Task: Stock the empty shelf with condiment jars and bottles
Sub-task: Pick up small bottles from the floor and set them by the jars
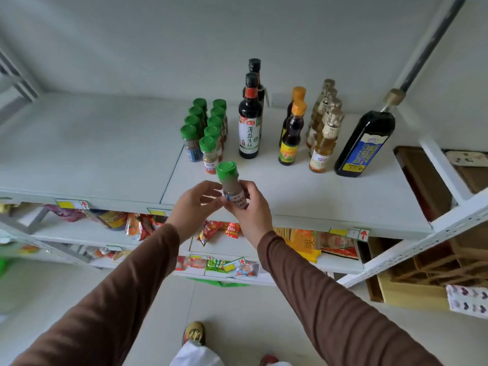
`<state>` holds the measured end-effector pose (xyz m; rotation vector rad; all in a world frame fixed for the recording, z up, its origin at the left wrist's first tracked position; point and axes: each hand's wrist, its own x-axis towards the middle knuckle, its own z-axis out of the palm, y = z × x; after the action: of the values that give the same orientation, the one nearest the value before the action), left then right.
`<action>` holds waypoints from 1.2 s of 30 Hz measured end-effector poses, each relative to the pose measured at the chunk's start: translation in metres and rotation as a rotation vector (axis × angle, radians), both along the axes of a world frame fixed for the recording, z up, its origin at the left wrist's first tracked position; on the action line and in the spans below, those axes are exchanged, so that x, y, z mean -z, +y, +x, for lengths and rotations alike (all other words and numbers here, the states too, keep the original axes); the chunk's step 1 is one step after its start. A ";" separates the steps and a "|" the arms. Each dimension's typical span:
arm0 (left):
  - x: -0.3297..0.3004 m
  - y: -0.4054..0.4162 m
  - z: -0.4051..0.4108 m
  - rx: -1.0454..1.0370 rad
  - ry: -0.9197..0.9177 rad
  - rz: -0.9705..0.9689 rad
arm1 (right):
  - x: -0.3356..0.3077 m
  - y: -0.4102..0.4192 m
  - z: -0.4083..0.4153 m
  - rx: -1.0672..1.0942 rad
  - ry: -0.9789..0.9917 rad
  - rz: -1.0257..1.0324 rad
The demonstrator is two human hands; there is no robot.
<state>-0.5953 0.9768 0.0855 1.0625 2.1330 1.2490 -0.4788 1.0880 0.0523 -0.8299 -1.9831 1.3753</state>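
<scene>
— Where is the green-capped spice jar [231, 185] held?
— Above the shelf [303, 196] front edge, pinched by the right hand [253, 210]; the left hand [196, 204] is curled loosely beside it.
— What is called for?
— Placement is judged due at 12 o'clock, before the green-capped rows [207, 128].

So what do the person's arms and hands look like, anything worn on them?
Both arms are covered by long brown sleeves of a finely ribbed knit, ending at the wrists. The left hand and right hand are bare: no gloves, and no rings, watch or bracelet show from this view. The fingers carry no markings.
</scene>
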 end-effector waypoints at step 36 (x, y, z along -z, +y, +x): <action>0.037 -0.008 -0.237 0.249 -0.015 -0.101 | 0.046 -0.038 -0.232 0.551 -0.196 0.071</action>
<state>-0.8326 0.9692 0.0486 1.2268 1.9587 1.0195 -0.7109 1.0497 0.0060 -1.3921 -1.7380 0.9250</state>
